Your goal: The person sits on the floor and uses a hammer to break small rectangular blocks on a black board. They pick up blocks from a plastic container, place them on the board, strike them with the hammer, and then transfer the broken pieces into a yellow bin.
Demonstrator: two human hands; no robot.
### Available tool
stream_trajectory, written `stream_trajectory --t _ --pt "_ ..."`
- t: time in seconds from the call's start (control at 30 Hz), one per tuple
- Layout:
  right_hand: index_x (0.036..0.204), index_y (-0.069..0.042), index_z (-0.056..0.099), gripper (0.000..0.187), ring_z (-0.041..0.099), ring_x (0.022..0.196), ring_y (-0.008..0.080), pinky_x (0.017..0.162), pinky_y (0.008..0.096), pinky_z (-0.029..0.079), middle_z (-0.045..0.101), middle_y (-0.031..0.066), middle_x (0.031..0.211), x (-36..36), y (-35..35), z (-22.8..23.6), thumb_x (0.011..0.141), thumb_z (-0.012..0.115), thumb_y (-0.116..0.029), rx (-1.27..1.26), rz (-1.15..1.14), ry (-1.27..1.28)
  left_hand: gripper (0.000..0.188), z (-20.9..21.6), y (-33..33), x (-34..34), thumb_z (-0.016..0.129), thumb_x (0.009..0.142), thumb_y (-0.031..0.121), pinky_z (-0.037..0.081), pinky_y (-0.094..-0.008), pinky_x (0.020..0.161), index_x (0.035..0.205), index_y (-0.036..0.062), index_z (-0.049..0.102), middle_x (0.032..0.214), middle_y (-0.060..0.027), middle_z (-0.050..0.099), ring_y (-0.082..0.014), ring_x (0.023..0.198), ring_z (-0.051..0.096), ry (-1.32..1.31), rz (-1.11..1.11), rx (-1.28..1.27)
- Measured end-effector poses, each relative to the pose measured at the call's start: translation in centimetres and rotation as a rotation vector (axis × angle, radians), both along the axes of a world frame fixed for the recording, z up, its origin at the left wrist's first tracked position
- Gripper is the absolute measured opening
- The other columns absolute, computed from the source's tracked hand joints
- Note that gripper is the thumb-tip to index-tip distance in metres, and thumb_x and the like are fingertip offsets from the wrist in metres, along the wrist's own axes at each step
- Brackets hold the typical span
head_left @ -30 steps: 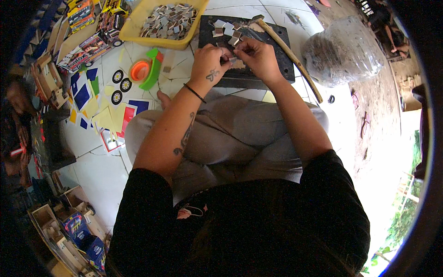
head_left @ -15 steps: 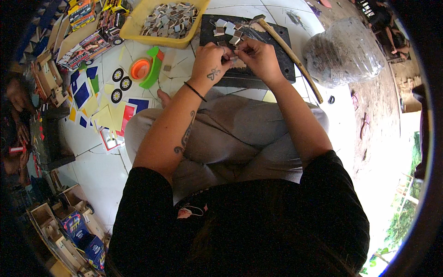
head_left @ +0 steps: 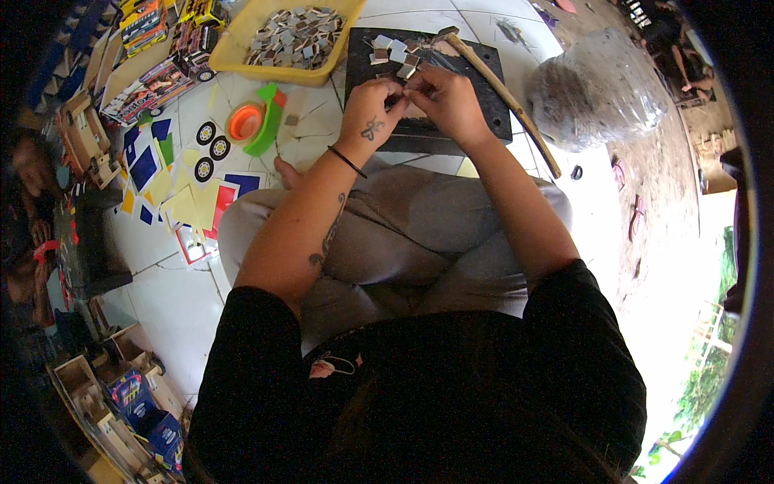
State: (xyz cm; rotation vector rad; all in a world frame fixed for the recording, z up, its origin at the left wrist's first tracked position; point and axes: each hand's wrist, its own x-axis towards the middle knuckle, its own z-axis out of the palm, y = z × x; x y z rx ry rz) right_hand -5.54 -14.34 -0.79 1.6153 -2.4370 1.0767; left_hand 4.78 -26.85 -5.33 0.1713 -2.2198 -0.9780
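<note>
Both hands meet above a black slab (head_left: 367, 145) that lies in front of my crossed legs. My left hand (head_left: 371, 109) is closed, its fingertips up against those of the other hand. My right hand (head_left: 445, 101) pinches at the same spot; whatever sits between the fingers is too small and hidden to name. Just beyond the fingers, several small square pieces (head_left: 395, 53) with grey and brown faces lie in a loose cluster on the slab. A hammer (head_left: 500, 85) with a wooden handle rests across the slab's right side, its head at the far edge.
A yellow basin (head_left: 329, 77) of similar squares stands beyond the slab. Left are an orange cup (head_left: 244, 123) with a green piece, toy wheels (head_left: 205, 131), coloured paper sheets (head_left: 143, 168) and wooden toy trucks (head_left: 149, 93). A stuffed plastic bag (head_left: 597, 93) sits right. Another person's hands (head_left: 40, 230) show far left.
My hands have shifted very slightly, and the fingertips are drawn closer together. The small piece seen between them before is now hidden. At far left, the other person's red item has moved.
</note>
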Motion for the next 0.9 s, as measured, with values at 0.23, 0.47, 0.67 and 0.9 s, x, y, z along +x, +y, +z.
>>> stream_trajectory --t 0.23,0.47,0.67,0.9 --pt "0.139 -0.01 0.028 0.08 0.044 0.121 0.0437 0.098 0.0463 0.043 0.04 0.0266 0.132 -6.9 9.1 0.3 0.071 0.07 -0.006 0.752 -0.434 0.18 0.01 0.2 0.3 0.1 0.068 0.078 0.01 0.048 -0.0347 0.061 0.079 0.0004 0.065 0.073 -0.0131 0.062 -0.0287 0.065 0.06 0.015 -0.047 0.011" --pt "0.133 -0.007 0.037 0.048 0.062 0.094 0.0393 0.078 0.0457 0.048 0.062 0.0216 0.098 -6.2 12.3 1.9 0.087 0.054 -0.007 0.264 -0.285 -0.081 0.01 0.2 0.5 0.3 0.067 0.08 0.01 0.048 -0.0332 0.063 0.08 0.0008 0.065 0.075 -0.0117 0.064 -0.0263 0.069 0.063 -0.052 -0.043 0.091" --pt "0.129 -0.008 0.048 0.036 0.063 0.09 0.0401 0.076 0.0417 0.05 0.064 0.0218 0.102 5.1 15.6 9.0 0.093 0.05 -0.014 0.381 -0.357 -0.416 0.011 -0.2 0.3 0.1 0.066 0.081 0.01 0.048 -0.0325 0.063 0.079 -0.0003 0.064 0.075 -0.0114 0.064 -0.0253 0.068 0.063 -0.027 -0.054 0.07" --pt "0.133 -0.013 0.043 0.045 0.063 0.085 0.0381 0.072 0.0467 0.051 0.062 0.0185 0.103 9.6 15.5 7.7 0.09 0.053 -0.01 0.321 -0.27 -0.081 0.012 -0.4 0.3 0.0 0.066 0.081 0.01 0.046 -0.0315 0.055 0.077 -0.0016 0.062 0.071 -0.0117 0.059 -0.0242 0.059 0.058 0.056 -0.071 0.041"
